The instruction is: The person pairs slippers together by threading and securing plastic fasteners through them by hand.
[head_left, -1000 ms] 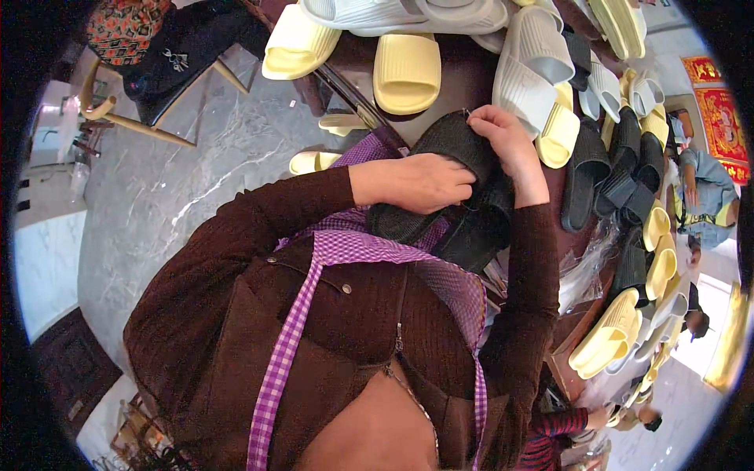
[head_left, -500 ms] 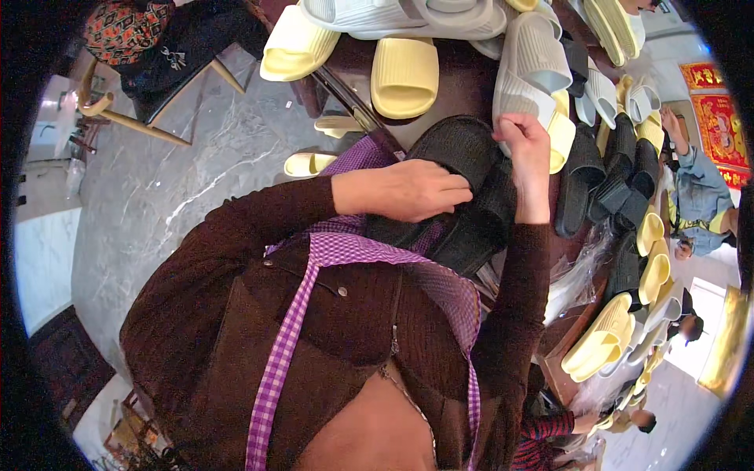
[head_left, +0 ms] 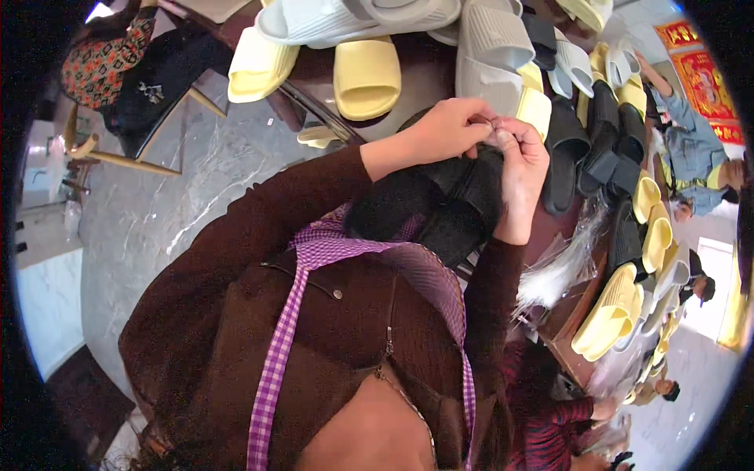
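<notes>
My left hand (head_left: 449, 133) and my right hand (head_left: 523, 163) meet fingertip to fingertip in front of me. Both are closed in a pinch; whatever lies between the fingers is too small to make out. Just below them, black slippers (head_left: 459, 192) rest over my lap, partly covered by my hands and left forearm. A purple checked apron (head_left: 361, 250) hangs across my front. Just beyond the fingertips stands a light grey slipper (head_left: 488, 82) on the dark table.
Yellow slippers (head_left: 367, 78) and stacked grey slippers (head_left: 353, 20) lie at the table's far side. Black slippers (head_left: 564, 153) line the right, beside a bundle of clear plastic (head_left: 561, 267). A chair (head_left: 118, 161) stands far left; co-workers (head_left: 695, 141) sit along the right.
My left hand has left the black slipper and moved up and right to the right hand's fingertips. The view has shifted slightly, with the table's slippers now further left.
</notes>
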`<state>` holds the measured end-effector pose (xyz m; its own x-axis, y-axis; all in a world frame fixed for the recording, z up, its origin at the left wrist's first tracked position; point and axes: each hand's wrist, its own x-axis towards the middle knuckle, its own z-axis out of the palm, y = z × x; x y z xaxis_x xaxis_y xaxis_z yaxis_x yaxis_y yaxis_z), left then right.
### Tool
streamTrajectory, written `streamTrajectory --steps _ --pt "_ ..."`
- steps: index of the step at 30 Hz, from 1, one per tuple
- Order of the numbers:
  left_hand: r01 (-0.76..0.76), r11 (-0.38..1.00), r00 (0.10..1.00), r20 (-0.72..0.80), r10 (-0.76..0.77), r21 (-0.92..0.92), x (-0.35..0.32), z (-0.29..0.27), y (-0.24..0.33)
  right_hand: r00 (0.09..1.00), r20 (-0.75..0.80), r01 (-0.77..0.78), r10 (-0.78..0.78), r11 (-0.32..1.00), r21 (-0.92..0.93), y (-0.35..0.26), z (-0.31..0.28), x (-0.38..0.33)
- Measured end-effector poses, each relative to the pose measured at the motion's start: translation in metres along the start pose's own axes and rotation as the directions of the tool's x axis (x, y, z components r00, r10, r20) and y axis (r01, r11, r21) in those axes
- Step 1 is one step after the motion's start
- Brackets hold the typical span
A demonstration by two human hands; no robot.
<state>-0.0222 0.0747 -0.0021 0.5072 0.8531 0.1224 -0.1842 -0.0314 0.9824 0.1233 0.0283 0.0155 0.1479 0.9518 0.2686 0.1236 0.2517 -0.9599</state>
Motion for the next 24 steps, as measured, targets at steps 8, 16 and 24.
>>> streamTrajectory --steps 8,16,24 --pt "-0.2 0.951 0.974 -0.055 0.218 0.235 0.013 0.011 -0.013 0.979 -0.202 0.03 -0.032 0.999 -0.012 0.003 -0.006 -0.005" --pt "-0.239 0.961 0.967 -0.052 0.248 0.14 0.016 0.023 -0.007 0.961 -0.276 0.041 -0.027 0.998 0.046 0.001 -0.005 -0.005" --pt "0.115 0.974 0.993 0.005 -0.116 -0.197 0.014 0.021 0.013 0.929 -0.366 0.106 -0.048 0.984 0.14 0.007 -0.007 -0.007"
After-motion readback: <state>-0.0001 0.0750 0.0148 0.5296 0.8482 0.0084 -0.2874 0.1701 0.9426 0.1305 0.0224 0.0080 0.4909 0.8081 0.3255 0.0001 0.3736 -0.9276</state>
